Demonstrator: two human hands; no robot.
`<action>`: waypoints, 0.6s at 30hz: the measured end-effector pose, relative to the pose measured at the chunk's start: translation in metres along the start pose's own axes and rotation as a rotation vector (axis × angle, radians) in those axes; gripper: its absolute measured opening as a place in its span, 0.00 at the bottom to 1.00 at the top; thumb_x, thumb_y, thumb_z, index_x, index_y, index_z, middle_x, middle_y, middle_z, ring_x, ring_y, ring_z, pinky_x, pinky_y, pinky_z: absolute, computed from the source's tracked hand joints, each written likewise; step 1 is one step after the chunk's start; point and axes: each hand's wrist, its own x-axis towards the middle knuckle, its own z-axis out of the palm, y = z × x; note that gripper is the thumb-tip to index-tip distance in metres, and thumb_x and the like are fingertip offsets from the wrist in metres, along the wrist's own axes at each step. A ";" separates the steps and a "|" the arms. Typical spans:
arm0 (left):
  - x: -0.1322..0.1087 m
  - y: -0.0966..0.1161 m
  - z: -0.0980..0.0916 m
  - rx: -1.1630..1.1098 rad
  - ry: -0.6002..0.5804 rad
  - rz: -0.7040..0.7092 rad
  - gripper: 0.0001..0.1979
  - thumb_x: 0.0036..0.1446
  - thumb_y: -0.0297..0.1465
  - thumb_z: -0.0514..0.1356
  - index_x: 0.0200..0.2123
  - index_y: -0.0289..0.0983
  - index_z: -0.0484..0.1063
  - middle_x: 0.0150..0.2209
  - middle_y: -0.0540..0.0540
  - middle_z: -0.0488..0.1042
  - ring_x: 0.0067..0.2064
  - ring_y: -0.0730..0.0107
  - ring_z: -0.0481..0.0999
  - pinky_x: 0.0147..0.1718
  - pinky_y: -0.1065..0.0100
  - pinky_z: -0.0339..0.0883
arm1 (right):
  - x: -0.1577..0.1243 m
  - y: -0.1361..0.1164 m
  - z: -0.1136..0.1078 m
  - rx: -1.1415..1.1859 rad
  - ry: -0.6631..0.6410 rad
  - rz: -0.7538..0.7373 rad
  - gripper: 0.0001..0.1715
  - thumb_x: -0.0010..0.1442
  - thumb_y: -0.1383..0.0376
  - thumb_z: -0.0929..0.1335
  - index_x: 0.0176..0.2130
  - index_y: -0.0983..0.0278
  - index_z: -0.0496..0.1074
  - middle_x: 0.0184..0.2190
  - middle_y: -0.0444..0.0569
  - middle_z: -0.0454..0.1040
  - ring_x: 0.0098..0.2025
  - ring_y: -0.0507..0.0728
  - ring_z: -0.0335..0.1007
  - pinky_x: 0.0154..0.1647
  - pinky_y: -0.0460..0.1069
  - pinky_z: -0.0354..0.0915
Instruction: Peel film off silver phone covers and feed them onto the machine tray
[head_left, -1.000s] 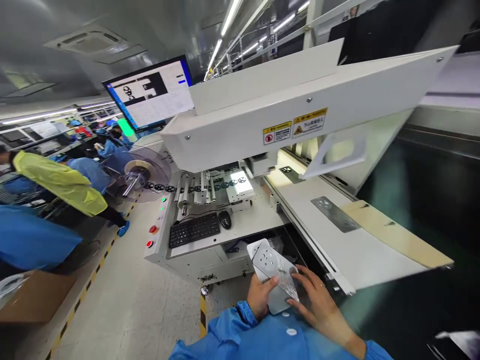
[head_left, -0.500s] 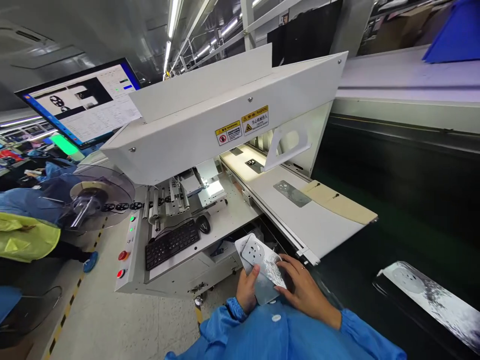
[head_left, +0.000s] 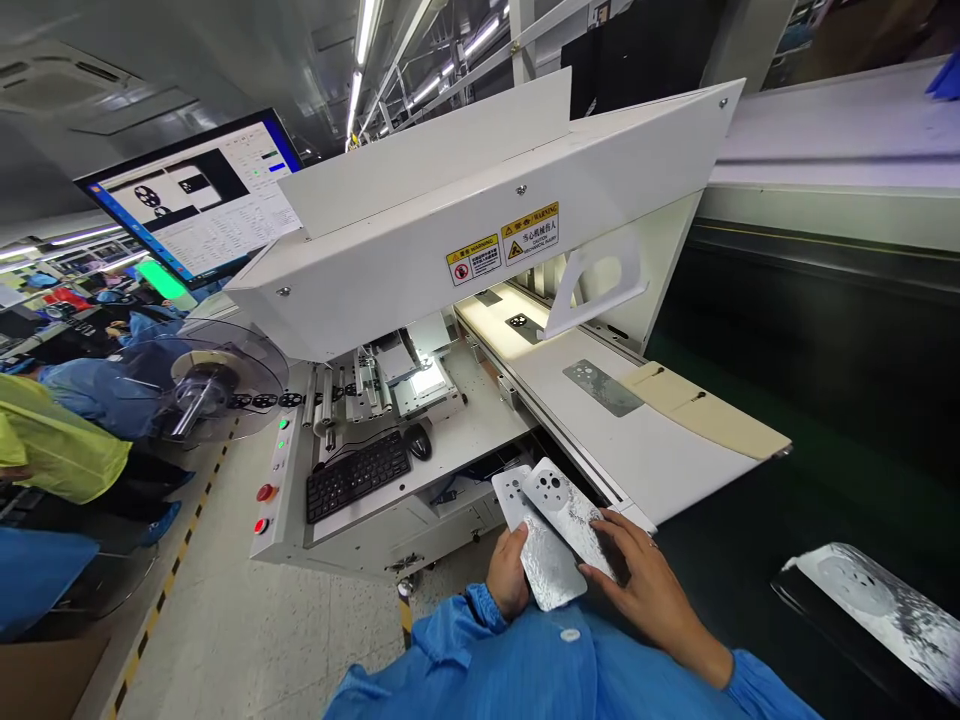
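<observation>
Close to my chest I hold two thin silver phone back plates with round camera holes. My left hand (head_left: 508,577) grips the lower plate (head_left: 541,557) from below, fingers curled around its edge. My right hand (head_left: 643,590) rests on the upper plate (head_left: 571,511), fingers pressed on it as it slides off toward the right. Both sleeves are blue. Another such plate (head_left: 604,387) lies on the white conveyor belt (head_left: 660,455) ahead.
A white machine hood (head_left: 480,215) with warning labels spans the belt. Beneath it sit a keyboard (head_left: 358,475), mouse (head_left: 418,440), tape reel (head_left: 196,380) and a monitor (head_left: 196,200). A marbled plate (head_left: 877,605) lies at right. People in blue and yellow coats work at left.
The view swung slightly left. The two plates have fanned apart: the upper one has slid right under my right hand, while my left hand keeps hold of the lower one.
</observation>
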 end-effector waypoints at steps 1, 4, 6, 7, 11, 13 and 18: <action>0.001 0.000 -0.001 0.004 0.009 -0.020 0.31 0.32 0.49 0.75 0.36 0.33 0.79 0.36 0.40 0.82 0.42 0.48 0.80 0.51 0.51 0.69 | 0.000 -0.001 -0.001 0.001 0.004 0.007 0.38 0.64 0.36 0.62 0.55 0.62 0.72 0.58 0.61 0.70 0.58 0.70 0.68 0.53 0.65 0.72; 0.004 -0.002 -0.002 0.011 0.058 -0.064 0.40 0.23 0.52 0.77 0.38 0.31 0.78 0.39 0.35 0.81 0.44 0.45 0.80 0.50 0.51 0.70 | 0.002 -0.003 -0.006 0.009 -0.001 0.014 0.38 0.64 0.36 0.62 0.55 0.62 0.72 0.58 0.61 0.70 0.57 0.70 0.69 0.52 0.65 0.73; 0.004 -0.001 0.000 0.027 0.079 -0.066 0.43 0.22 0.53 0.77 0.39 0.30 0.77 0.39 0.34 0.81 0.44 0.45 0.80 0.49 0.52 0.71 | 0.003 -0.003 -0.008 0.015 -0.008 0.008 0.37 0.64 0.37 0.63 0.54 0.62 0.73 0.58 0.62 0.70 0.58 0.70 0.69 0.53 0.65 0.73; 0.004 0.000 0.001 0.040 0.088 -0.069 0.43 0.21 0.53 0.77 0.39 0.30 0.77 0.38 0.34 0.81 0.42 0.47 0.80 0.48 0.52 0.71 | 0.004 -0.003 -0.009 0.019 -0.012 0.005 0.37 0.64 0.37 0.63 0.54 0.62 0.73 0.58 0.62 0.70 0.58 0.70 0.69 0.53 0.64 0.73; 0.001 0.003 0.009 0.078 0.127 -0.095 0.44 0.16 0.52 0.77 0.37 0.29 0.76 0.34 0.36 0.81 0.39 0.48 0.80 0.47 0.52 0.72 | 0.001 0.000 -0.009 0.010 -0.001 0.011 0.34 0.64 0.40 0.64 0.54 0.62 0.73 0.58 0.62 0.70 0.57 0.70 0.69 0.53 0.64 0.73; 0.000 0.005 0.012 0.074 0.091 -0.118 0.44 0.18 0.51 0.78 0.38 0.29 0.75 0.33 0.35 0.81 0.42 0.44 0.81 0.49 0.52 0.72 | 0.000 0.002 -0.008 -0.012 0.009 0.018 0.32 0.64 0.42 0.65 0.55 0.62 0.73 0.58 0.62 0.70 0.57 0.70 0.69 0.52 0.64 0.73; -0.002 0.004 0.014 0.049 -0.037 -0.154 0.43 0.24 0.51 0.77 0.42 0.29 0.75 0.40 0.30 0.81 0.48 0.38 0.80 0.51 0.48 0.71 | 0.006 0.020 -0.022 -0.094 0.011 0.036 0.28 0.63 0.47 0.67 0.54 0.63 0.73 0.58 0.61 0.70 0.58 0.69 0.68 0.52 0.61 0.72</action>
